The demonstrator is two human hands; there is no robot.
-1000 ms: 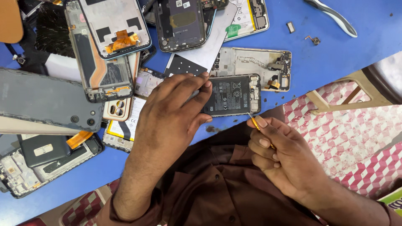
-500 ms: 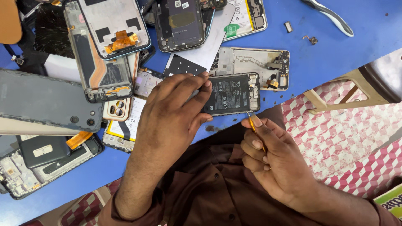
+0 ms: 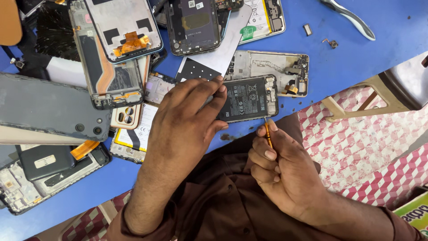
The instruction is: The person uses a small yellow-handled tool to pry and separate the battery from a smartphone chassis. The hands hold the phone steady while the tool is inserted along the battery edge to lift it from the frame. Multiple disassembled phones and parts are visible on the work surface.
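Opened phone [image 3: 249,99], battery showing, lies on the blue table [image 3: 379,58] pinned under our left hand [image 3: 187,120] fingertips. Our right hand [image 3: 285,172] pinches an orange screwdriver [image 3: 268,134], tip at its lower edge; seating the tip squarely seems next.

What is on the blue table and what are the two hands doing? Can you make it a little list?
left hand: pressing down on the opened phone, black battery showing
right hand: gripping an orange screwdriver, tip at the phone's lower edge
table: blue, near edge by the person's lap
around: many phone frames, a grey back cover, loose small parts
far corner: grey-handled tool
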